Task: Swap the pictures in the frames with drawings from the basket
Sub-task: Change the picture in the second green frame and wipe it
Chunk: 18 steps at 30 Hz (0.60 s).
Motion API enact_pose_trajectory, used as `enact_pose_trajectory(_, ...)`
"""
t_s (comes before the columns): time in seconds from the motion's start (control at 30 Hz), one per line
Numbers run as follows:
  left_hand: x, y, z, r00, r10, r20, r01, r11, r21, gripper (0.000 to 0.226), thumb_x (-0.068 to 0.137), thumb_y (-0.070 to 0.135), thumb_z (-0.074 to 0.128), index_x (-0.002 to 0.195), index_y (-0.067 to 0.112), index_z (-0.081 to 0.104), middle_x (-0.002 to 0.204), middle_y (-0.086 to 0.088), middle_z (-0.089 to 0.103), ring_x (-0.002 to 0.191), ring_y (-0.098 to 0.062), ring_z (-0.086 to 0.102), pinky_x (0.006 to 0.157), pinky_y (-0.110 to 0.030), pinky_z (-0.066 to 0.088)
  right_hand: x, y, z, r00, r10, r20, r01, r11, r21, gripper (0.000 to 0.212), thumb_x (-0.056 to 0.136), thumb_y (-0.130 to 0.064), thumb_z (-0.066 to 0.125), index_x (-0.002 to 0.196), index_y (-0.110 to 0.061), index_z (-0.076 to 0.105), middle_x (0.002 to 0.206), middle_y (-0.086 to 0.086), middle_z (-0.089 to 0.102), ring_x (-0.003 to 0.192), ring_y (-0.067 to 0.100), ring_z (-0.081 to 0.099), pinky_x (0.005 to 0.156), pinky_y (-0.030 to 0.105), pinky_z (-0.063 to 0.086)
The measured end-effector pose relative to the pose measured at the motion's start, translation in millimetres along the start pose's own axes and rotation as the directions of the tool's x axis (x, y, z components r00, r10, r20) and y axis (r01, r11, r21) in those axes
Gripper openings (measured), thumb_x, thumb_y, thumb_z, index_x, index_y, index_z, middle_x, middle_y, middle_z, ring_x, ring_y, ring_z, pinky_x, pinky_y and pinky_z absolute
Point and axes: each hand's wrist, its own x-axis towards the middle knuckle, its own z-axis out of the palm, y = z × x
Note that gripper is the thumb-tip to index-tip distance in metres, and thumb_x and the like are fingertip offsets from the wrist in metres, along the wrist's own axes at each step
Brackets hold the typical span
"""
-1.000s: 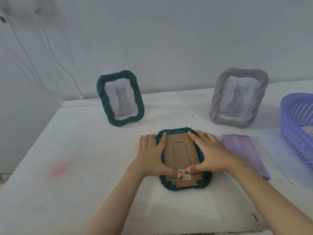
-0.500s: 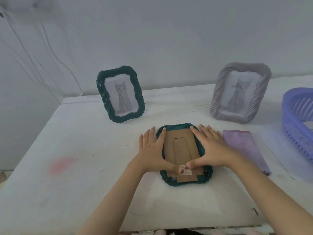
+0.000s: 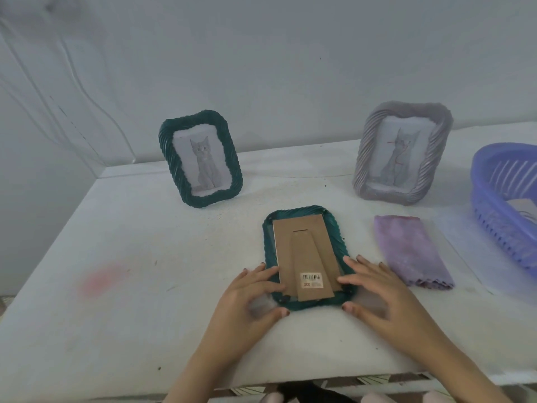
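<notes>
1. Hands flank the frame's near end: left hand [image 3: 250, 298] and right hand [image 3: 377, 289], fingers spread, pinching nothing.
2. Touching both, the dark green ribbed picture frame [image 3: 268, 245] lies face down on the white desk [image 3: 145, 286], brown cardboard back [image 3: 299, 237] up, long axis pointing away.
3. Lilac plastic basket [image 3: 494, 199] stands far right, nearer the right hand.

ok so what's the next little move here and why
Probably swivel the dark tab at the near left corner aside with the left hand: the green frame lies face down, cardboard backing still in, right hand beside it.
</notes>
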Motion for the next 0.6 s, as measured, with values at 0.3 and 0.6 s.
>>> enact_pose_trajectory(0.3,-5.7,8.5,4.5,0.999,-0.048,-0.002,0.048,0.999,0.006,0.029,0.076,0.027,0.074,0.083,0.053,0.062,0.124,0.036,0.044,0.126,0.020,0.025,0.110,-0.006,0.005,4.3,-0.3,8.3,0.997,0.060,-0.042,-0.056,0.994,0.091,0.029,0.068,-0.052,0.061,0.096,-0.056,0.056,0.129,-0.035,0.040,0.128,-0.015,0.027,0.107,0.008,0.002)
enact_pose_trajectory(0.6,-7.9,10.9,6.4,1.000,0.010,0.008,-0.010,0.997,0.073,0.028,0.082,0.023,0.068,0.089,0.049,0.059,0.129,0.032,0.041,0.131,0.006,0.029,0.115,-0.023,0.006,1.2,1.3,11.7,0.999,0.016,-0.039,-0.013,0.998,0.059,0.010,0.075,-0.042,0.058,0.082,-0.050,0.059,0.128,-0.037,0.037,0.128,-0.013,0.022,0.110,0.018,0.000)
